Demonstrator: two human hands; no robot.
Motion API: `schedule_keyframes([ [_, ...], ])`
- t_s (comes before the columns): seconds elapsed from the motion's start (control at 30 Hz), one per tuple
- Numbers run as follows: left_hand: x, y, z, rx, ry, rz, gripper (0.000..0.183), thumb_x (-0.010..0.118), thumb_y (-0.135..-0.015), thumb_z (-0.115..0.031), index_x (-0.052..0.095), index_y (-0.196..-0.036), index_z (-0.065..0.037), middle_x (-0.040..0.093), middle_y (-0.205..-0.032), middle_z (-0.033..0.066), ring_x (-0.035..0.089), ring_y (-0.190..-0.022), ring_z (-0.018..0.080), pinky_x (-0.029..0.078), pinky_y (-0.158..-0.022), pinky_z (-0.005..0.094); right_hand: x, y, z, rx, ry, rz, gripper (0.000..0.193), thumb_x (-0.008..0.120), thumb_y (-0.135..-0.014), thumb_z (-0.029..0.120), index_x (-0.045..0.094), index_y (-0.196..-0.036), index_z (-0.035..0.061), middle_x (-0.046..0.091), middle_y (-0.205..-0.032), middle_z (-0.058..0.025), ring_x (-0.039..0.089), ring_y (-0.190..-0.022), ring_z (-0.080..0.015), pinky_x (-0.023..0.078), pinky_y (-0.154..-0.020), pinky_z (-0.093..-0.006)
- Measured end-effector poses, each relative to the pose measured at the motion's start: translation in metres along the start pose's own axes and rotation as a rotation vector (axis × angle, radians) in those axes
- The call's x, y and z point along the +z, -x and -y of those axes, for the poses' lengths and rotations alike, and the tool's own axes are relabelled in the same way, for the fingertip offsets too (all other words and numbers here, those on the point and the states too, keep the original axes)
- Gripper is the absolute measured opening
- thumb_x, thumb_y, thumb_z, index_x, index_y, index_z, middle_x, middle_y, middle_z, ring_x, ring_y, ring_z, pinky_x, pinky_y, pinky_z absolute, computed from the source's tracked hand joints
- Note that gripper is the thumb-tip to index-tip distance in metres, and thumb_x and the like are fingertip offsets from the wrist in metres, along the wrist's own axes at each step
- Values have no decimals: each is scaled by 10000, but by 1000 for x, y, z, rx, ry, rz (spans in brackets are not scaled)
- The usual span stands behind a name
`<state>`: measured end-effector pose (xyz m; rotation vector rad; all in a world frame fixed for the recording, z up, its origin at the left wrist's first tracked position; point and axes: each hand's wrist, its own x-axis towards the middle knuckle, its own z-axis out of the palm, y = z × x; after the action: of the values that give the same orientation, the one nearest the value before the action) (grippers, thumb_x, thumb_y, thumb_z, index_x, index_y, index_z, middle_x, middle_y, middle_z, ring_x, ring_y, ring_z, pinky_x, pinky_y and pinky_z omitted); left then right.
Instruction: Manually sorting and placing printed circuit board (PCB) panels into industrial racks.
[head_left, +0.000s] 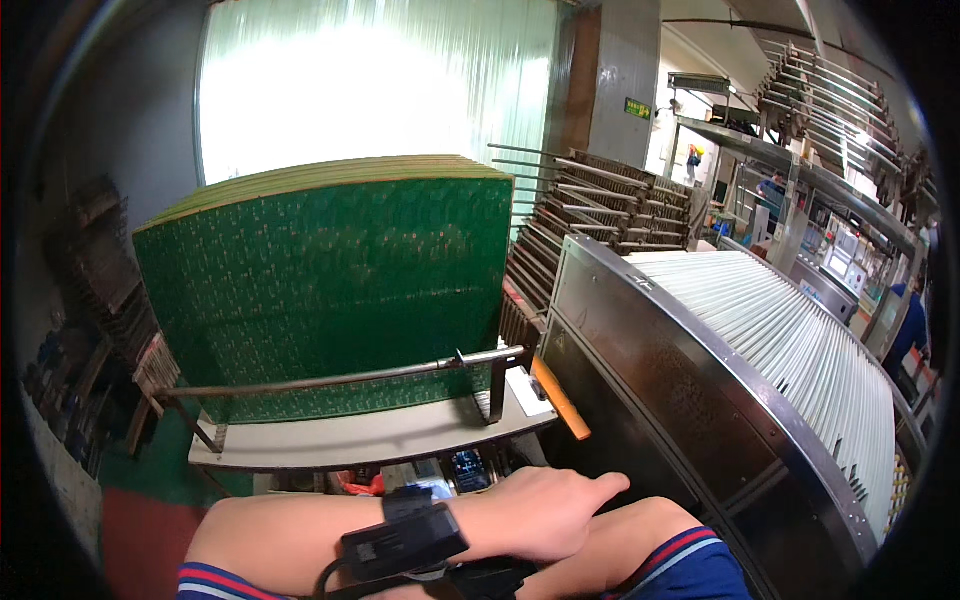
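My left hand (pixel 545 508) reaches across from the lower left, over my right forearm (pixel 640 535). One of its digits points out to the right; the rest bend down out of sight, and nothing shows in its grasp. A black boxy device (pixel 404 541) is strapped to the left wrist. My right hand is hidden under the left arm; only a dark band (pixel 490 578) shows near its wrist. Beyond my arms, large green circuit board panels (pixel 330 290) stand upright in a stack on a white-topped stand (pixel 350 437), apart from both hands.
A metal bar (pixel 350 380) runs along the stand's front. To the right is a steel-sided machine (pixel 660 390) topped by rows of white rollers (pixel 770 310). Racks with metal rods (pixel 590 210) stand behind. An orange strip (pixel 560 398) sits between stand and machine. People work far right.
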<state>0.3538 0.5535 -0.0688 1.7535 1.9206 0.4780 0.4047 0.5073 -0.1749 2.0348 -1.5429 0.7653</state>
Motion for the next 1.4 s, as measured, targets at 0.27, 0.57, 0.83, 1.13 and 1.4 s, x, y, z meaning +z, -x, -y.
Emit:
schedule_keyframes([
  [0.27,15,-40,1,72,53,-157,530,577,-871,-86,552,-1400,-94,748,-979,181,719,-944,396,555,-773,501,4,6,3,30,-70,-8,245,546,-1007,240,655,-1126,55,650,-1076,-108,640,-882,-256,518,-716,-385],
  [0.57,26,-64,-1,56,127,-65,437,699,-827,-149,675,-1257,-74,756,-1035,158,714,-1026,365,561,-838,466,7,11,7,96,-74,-24,244,553,-1010,239,660,-1133,57,657,-1097,-110,650,-904,-264,527,-737,-389],
  [0.83,30,-78,-15,228,118,-59,362,678,-880,-186,691,-1222,-67,741,-1087,204,699,-1075,386,551,-885,467,8,13,3,156,-53,-23,242,559,-1012,238,664,-1138,59,663,-1115,-113,658,-924,-270,534,-756,-393],
  [1.13,11,-12,-43,963,405,-408,222,647,-826,-73,685,-1044,-51,684,-1007,150,667,-958,367,546,-825,436,2,33,16,353,-23,-37,241,567,-1015,237,669,-1145,62,670,-1136,-116,667,-946,-277,543,-777,-397],
  [1.4,4,74,69,622,455,-375,130,600,-797,38,676,-876,-32,693,-1073,134,663,-1131,314,516,-994,412,-7,40,28,521,-120,-8,211,590,-1005,201,673,-1141,61,676,-1173,-119,674,-995,-309,561,-819,-413],
])
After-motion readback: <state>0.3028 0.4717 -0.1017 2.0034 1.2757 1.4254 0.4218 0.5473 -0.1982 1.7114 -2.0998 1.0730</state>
